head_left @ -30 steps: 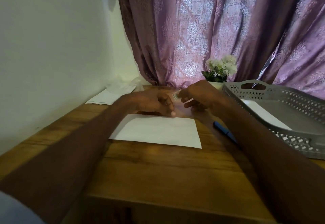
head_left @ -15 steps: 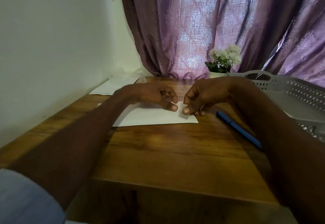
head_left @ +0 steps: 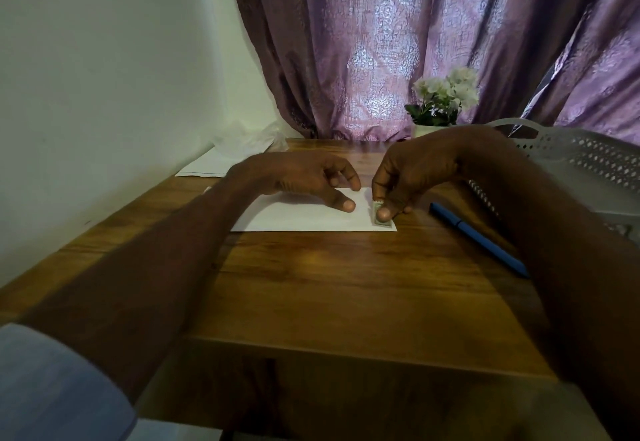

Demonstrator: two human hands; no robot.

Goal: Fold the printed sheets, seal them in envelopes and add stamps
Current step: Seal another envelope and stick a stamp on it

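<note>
A white envelope (head_left: 298, 217) lies flat on the wooden table (head_left: 332, 284). A small greenish stamp (head_left: 380, 221) sits at the envelope's near right corner. My right hand (head_left: 419, 170) pinches the stamp between thumb and forefinger, the thumb pressing it onto the paper. My left hand (head_left: 304, 177) hovers over the envelope's middle with fingers loosely curled and its thumb tip touching the paper, holding nothing.
A blue pen (head_left: 481, 243) lies to the right of the envelope. A grey perforated tray (head_left: 588, 163) stands at the right edge. More white sheets (head_left: 207, 167) and crumpled clear plastic (head_left: 249, 137) lie by the wall at back left. A small flower pot (head_left: 441, 101) stands before the curtain.
Both hands came down from the air onto the envelope. The right hand brought the stamp to the near right corner and presses it there.
</note>
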